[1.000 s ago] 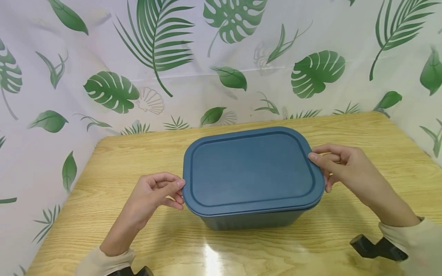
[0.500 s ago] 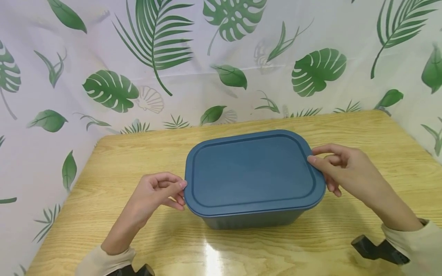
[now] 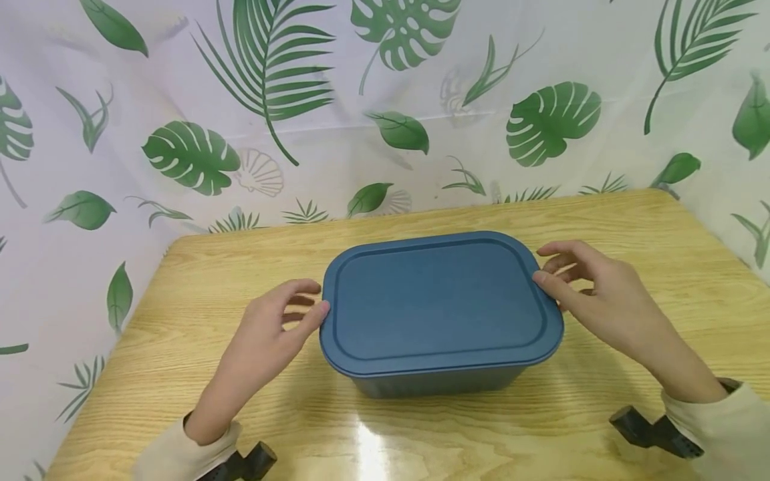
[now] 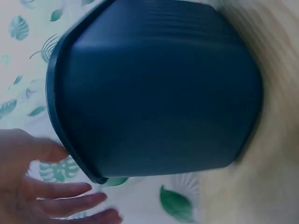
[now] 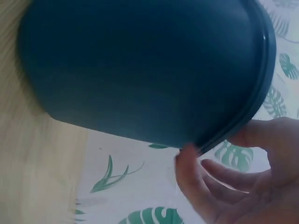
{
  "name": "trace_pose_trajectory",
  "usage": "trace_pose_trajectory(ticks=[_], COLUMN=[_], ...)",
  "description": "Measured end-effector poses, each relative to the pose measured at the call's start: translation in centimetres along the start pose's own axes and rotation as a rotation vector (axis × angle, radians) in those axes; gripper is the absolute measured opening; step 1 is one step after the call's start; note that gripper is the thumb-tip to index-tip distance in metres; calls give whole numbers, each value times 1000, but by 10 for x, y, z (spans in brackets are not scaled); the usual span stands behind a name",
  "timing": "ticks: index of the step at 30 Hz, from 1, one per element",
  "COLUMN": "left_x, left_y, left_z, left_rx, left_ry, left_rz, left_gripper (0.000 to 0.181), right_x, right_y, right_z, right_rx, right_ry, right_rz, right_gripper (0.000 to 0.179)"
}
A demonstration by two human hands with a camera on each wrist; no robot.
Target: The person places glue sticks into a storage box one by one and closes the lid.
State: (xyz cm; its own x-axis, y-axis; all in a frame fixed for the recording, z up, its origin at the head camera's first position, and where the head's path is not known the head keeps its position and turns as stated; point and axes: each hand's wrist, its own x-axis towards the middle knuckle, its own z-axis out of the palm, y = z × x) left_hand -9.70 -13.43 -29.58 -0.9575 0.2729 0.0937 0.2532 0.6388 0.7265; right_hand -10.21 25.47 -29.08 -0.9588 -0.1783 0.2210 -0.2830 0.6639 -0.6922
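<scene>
A dark blue lidded storage box sits on the wooden table, its rounded rectangular lid lying over the top. Beside the lid's left end is my left hand, thumb at the rim and the other fingers spread apart from the box. My right hand is at the right end with its thumb on the lid's edge. In the right wrist view, one blurred finger overlaps the box's corner under the rim, while the other fingers are loosely bent. The inside of the box is hidden.
The wood-grain table extends around the box. A white cloth with green leaf prints hangs behind and at the sides. Black wrist devices show at both sleeves.
The lid's far edge has come down slightly. My left fingers have lifted and spread away from the rim, and my right fingers have loosened, with the thumb still at the lid.
</scene>
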Motion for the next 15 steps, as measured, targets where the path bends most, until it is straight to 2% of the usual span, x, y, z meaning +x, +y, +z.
trace_pose_trajectory(ticks=[3, 6, 11, 15], left_x=[4, 10, 19, 25], left_y=[9, 20, 32, 36], left_z=[4, 9, 16, 22], left_rx=[189, 300, 408, 445], left_ry=[-15, -92, -164, -196], left_rz=[77, 109, 125, 114], left_gripper=[59, 67, 70, 69], right_x=[7, 14, 23, 24], right_y=[-6, -16, -32, -34], right_z=[4, 9, 15, 18], right_rx=[-86, -159, -312, -394], right_ry=[39, -41, -271, -324], right_rz=[-157, -226, -161, -161], right_gripper=[34, 44, 65, 69])
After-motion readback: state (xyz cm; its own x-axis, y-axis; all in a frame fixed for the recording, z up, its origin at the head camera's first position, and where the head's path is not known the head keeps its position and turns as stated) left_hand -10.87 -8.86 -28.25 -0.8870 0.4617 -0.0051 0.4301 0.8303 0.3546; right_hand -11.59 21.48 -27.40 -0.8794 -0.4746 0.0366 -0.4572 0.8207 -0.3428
